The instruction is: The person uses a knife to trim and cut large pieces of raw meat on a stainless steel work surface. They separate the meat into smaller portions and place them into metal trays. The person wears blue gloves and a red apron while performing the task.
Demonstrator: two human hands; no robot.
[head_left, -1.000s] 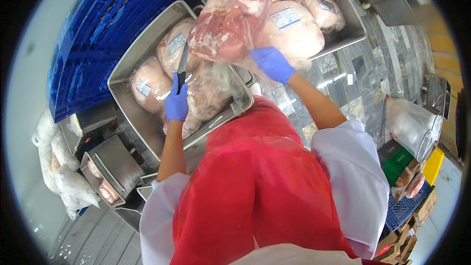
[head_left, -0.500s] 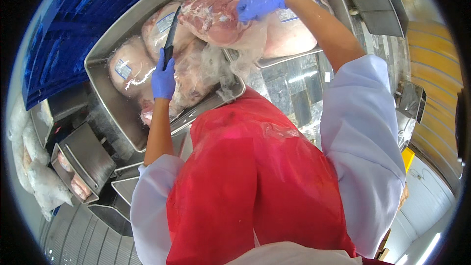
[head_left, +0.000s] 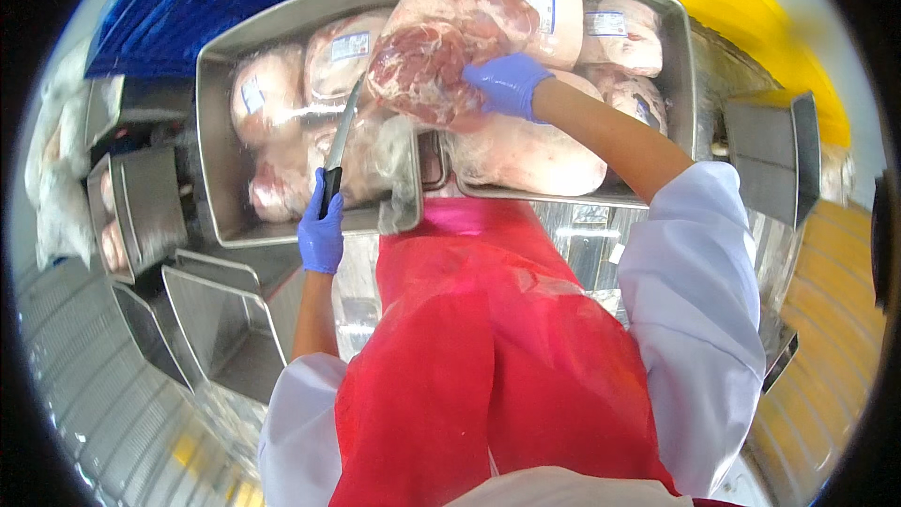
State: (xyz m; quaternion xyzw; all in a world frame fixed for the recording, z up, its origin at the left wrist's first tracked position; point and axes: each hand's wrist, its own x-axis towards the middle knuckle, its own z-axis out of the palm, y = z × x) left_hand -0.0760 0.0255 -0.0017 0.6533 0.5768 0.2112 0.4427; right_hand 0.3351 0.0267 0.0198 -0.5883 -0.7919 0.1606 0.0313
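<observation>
My left hand (head_left: 321, 237), in a blue glove, is closed round the black handle of a knife (head_left: 343, 127). The blade points up and away, its tip close to the left side of a large raw meat cut (head_left: 427, 61). This cut, with red flesh and pale fat, lies across the neighbouring rims of two metal tubs. My right hand (head_left: 514, 86), gloved in blue too, grips the cut's right side, its fingertips partly hidden against the flesh. Crumpled clear plastic film (head_left: 396, 169) hangs over the right edge of the left metal tub (head_left: 208, 145).
Several wrapped, labelled meat cuts (head_left: 267, 94) fill the left tub. More lie in the right metal tub (head_left: 683, 84). Smaller metal bins stand at the left (head_left: 150, 211) and right (head_left: 765, 145). A red apron (head_left: 497, 347) covers my front, close to the tubs.
The view has turned, so the tubs sit more level. My right hand has shifted its hold on the meat cut. Film that hung beneath the cut now lies at the left tub's edge.
</observation>
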